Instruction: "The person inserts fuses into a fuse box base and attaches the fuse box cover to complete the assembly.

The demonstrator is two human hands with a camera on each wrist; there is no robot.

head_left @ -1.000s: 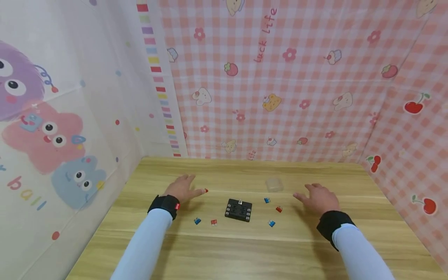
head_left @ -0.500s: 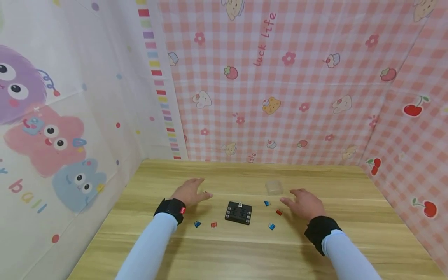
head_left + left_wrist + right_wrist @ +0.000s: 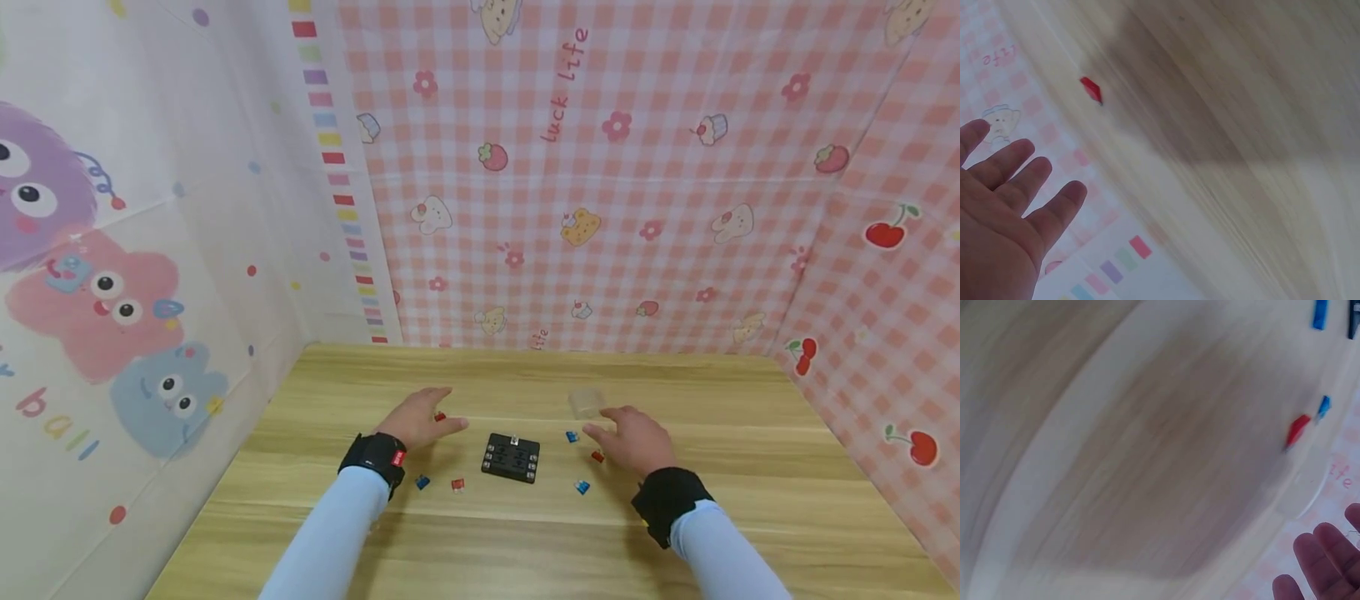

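A black fuse block with metal terminals along its sides lies flat on the wooden table. My left hand hovers left of it, fingers extended and holding nothing. A red blade fuse lies close by that hand's thumb. Nearer me on that side are a blue fuse and another red fuse. On the right, my right hand hovers with fingers spread and nothing held. Beside its thumb sit a red fuse and a blue fuse; another blue fuse lies nearer me.
A clear plastic cover lies behind the fuses, just beyond my right fingertips. Patterned cloth walls enclose the table at the back and both sides.
Both hands have moved inward toward the fuse block, the left going right and the right going left. The fuses, block and cover stay where they were on the table.
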